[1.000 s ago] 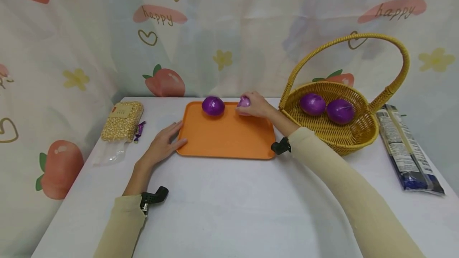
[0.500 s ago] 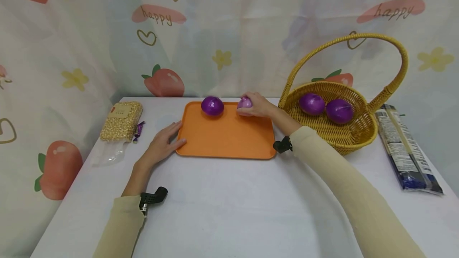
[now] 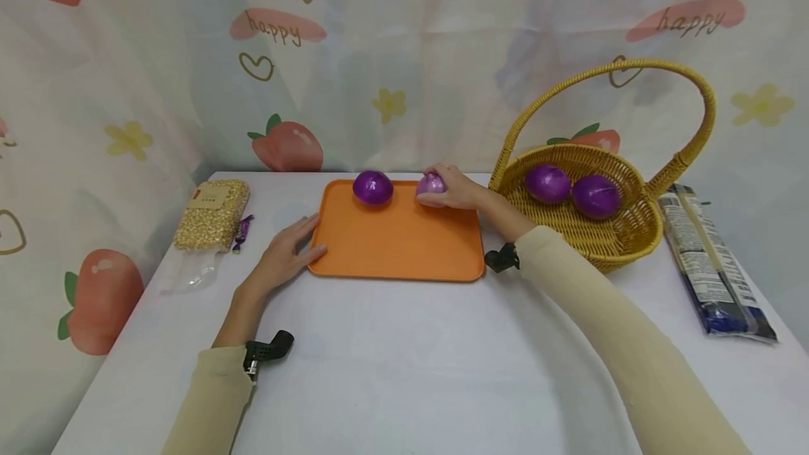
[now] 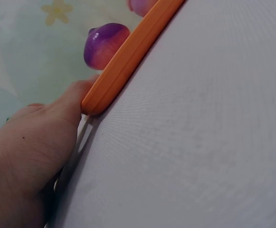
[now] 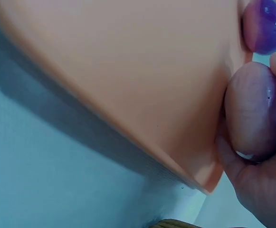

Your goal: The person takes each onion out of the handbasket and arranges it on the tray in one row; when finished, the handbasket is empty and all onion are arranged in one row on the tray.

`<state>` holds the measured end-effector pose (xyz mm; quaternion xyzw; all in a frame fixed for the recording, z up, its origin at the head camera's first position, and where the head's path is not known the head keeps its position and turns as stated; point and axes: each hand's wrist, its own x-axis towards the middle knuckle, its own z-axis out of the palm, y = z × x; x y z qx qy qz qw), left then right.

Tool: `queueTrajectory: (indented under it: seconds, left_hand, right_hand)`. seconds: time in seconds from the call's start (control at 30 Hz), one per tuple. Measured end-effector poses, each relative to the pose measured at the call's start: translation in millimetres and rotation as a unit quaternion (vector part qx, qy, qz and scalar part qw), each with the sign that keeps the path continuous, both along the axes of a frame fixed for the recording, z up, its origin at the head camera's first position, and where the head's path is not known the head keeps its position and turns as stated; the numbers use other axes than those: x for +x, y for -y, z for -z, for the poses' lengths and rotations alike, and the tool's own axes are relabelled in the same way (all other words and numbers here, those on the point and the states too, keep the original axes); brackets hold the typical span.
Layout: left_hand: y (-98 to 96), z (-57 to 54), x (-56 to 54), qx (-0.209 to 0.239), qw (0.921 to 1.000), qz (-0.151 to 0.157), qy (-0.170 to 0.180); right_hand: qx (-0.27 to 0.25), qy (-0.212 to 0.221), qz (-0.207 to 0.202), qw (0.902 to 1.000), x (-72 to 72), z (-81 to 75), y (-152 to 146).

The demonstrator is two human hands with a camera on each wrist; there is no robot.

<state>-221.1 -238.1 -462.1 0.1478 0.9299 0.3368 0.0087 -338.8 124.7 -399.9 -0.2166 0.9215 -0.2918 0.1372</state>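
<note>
My right hand (image 3: 458,189) holds a shiny, paler purple onion (image 3: 430,188) at the tray's back right. Thumb and fingers curl round the onion's sides in the right wrist view, where its surface looks smooth and glossy. A darker purple onion (image 3: 373,188) sits at the back edge of the orange tray (image 3: 395,248), left of the held one; a pointed tip shows on this onion (image 4: 105,45) in the left wrist view. At the tray's left edge rests my left hand (image 3: 284,253), fingers extended, the thumb touching the rim.
A yellow wicker basket (image 3: 594,255) with two purple onions (image 3: 571,189) stands right of the tray. Beyond it lies a blue and white packet (image 3: 714,262). On the left are a bag of yellow kernels (image 3: 211,216) and a purple-wrapped candy (image 3: 243,232).
The whole view has shifted slightly. Both hands stay in place at the tray, the right fingers baring a little more of the held onion.
</note>
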Motion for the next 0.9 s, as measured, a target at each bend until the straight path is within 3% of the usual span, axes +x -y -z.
queueTrajectory:
  seconds: [0.27, 0.6, 0.9]
  left_hand:
    - [0.3, 1.1, -0.2, 0.005, 1.0, 0.004, -0.005]
    - [0.4, -3.7, 0.0, 0.005, 0.9999, 0.008, -0.01]
    - [0.4, 1.2, -0.8, 0.003, 1.0, 0.007, -0.005]
  right_hand:
    - [-0.022, 0.01, -0.001, 0.9997, 3.4, -0.2, -0.6]
    - [-0.035, -0.01, -0.002, 0.9993, 10.2, 1.9, -1.2]
    - [-0.041, -0.021, 0.008, 0.9989, 12.7, 5.5, 0.1]
